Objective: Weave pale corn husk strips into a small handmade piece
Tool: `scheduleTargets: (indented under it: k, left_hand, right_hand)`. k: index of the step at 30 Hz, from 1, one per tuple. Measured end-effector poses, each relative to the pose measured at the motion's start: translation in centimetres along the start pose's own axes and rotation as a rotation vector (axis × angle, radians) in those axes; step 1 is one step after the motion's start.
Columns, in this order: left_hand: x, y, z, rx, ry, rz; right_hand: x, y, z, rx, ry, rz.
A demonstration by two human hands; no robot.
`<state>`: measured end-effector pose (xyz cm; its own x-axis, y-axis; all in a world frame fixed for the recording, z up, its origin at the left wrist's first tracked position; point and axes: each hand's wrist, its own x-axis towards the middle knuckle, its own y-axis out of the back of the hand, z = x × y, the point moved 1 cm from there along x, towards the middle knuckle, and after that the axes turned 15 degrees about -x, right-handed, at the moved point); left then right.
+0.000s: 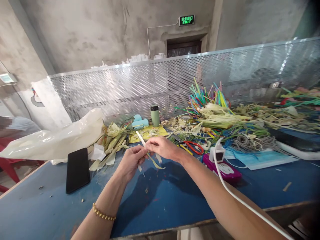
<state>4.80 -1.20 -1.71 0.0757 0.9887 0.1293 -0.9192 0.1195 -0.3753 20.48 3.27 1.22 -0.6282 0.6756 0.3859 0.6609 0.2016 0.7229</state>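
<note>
Above the middle of the blue table, my left hand (132, 159) and my right hand (161, 147) meet at the fingertips. Between them is a thin pale strip of corn husk (140, 138), pinched by both hands. Its whitish end points up and away, while a yellow-green tail (155, 162) hangs below my right hand. Fingers of both hands are closed, and they hide the middle of the strip. Just beyond lies a yellow sheet (157, 131) with husk scraps on it. Left of my hands is a heap of dry husks (116, 140).
A black phone (78, 170) and a plastic bag (65, 135) are at left. Behind stand a green bottle (155, 116) and a perforated metal screen (120, 90). To the right are red-handled scissors (193, 147), a purple power strip (225, 169), a white cable (232, 191) and a face mask (262, 160).
</note>
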Motion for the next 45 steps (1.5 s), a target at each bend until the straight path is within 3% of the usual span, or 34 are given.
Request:
scheduleTargets:
  k: [3, 9, 19, 23, 32, 45]
  left_hand:
    - [-0.2, -0.2, 0.3, -0.066, 0.009, -0.003]
    - [-0.4, -0.7, 0.9, -0.130, 0.033, -0.024]
    - [0.0, -0.2, 0.3, 0.088, -0.059, 0.004]
    - [0.0, -0.5, 0.4, 0.159, -0.081, 0.045]
    - [0.0, -0.1, 0.9, 0.248, -0.276, 0.153]
    - [-0.4, -0.6, 1.7, 0.203, -0.254, 0.104]
  right_hand:
    - [0.0, -0.2, 0.4, 0.044, -0.063, -0.041]
    - [0.3, -0.2, 1.1, -0.043, -0.092, 0.061]
    - [0.0, 0.0, 0.4, 0.148, -0.104, -0.044]
    - [0.1, -0.3, 0.7, 0.106, -0.118, 0.001]
    - [0.2, -0.9, 0.7, 0.095, -0.100, 0.089]
    - [0.1, -0.9, -0.3, 0.071, -0.069, 0.151]
